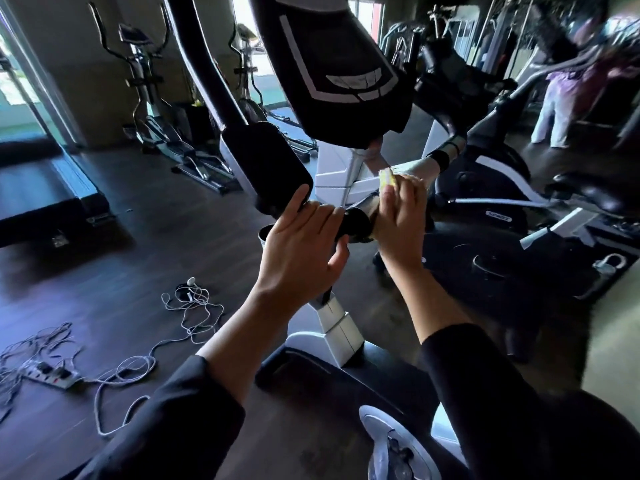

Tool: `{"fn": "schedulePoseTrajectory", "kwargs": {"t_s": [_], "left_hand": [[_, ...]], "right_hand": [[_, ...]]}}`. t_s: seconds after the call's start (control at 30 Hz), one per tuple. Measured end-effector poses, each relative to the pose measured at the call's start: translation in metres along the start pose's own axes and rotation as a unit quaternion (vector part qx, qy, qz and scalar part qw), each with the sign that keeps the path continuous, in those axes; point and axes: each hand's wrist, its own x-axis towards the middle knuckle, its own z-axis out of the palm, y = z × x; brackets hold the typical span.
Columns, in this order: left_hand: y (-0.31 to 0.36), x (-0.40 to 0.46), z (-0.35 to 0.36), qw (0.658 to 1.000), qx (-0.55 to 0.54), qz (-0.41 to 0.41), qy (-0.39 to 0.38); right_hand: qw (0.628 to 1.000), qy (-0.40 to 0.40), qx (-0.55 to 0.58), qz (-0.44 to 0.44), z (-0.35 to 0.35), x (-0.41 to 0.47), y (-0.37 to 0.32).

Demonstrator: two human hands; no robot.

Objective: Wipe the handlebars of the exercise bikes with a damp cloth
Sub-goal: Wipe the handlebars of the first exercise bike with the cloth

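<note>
While the left hand [300, 250] wraps its fingers over the black handlebar [353, 225] of the nearest exercise bike [332, 317], thumb underneath, so that grip is clenched on the bar, the right hand [401, 216] sits just to the right of it, pressing a cloth [388, 176] against the bar's pale, silvery stretch. You only see a bit of the cloth poking out past the fingertips: yellowish, folded or bunched, kinda blurry, so no telling if it's damp. Right grip is closed around the cloth and the bar together as far as I can see. The bar itself looks black and padded where the left hand has it, then lighter going up to the right toward a black band. Above the hands is the bike's big black console [343, 64] with grey trim lines, and a black pad [266, 168] sits at the left. Both arms are in dark sleeves. Count-wise: two hands, one cloth, one bike right in front with a white post, one more bike [491, 174] off to the right, and two ellipticals [145, 91] by the back wall. On the dark floor [121, 258] to the left there's one power strip [52, 374] with a tangle of white cables [194, 303].
</note>
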Motion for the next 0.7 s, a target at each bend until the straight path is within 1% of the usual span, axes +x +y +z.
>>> {"fn": "schedulePoseTrajectory", "kwargs": {"t_s": [0.07,0.17,0.3,0.4,0.53,0.7], "left_hand": [[-0.001,0.000,0.000,1.000,-0.003,0.003,-0.006],[-0.001,-0.001,0.001,1.000,-0.003,0.002,-0.001],[0.002,-0.001,0.000,1.000,-0.003,-0.012,-0.005],[0.009,-0.004,-0.004,0.999,0.002,-0.041,0.000],[0.022,-0.015,-0.009,0.995,0.006,-0.096,0.013],[0.043,-0.045,-0.021,0.983,-0.002,-0.182,-0.007]], "right_hand": [[1.000,-0.014,-0.003,0.021,0.000,-0.002,-0.008],[0.998,-0.047,-0.029,-0.013,-0.003,-0.017,-0.015],[0.997,-0.067,-0.042,-0.013,-0.011,-0.015,-0.019],[0.994,-0.079,-0.070,-0.029,-0.017,-0.014,-0.019],[0.992,-0.114,-0.060,-0.019,-0.030,-0.022,-0.019],[0.990,-0.138,0.007,0.027,-0.050,-0.047,-0.016]]}}
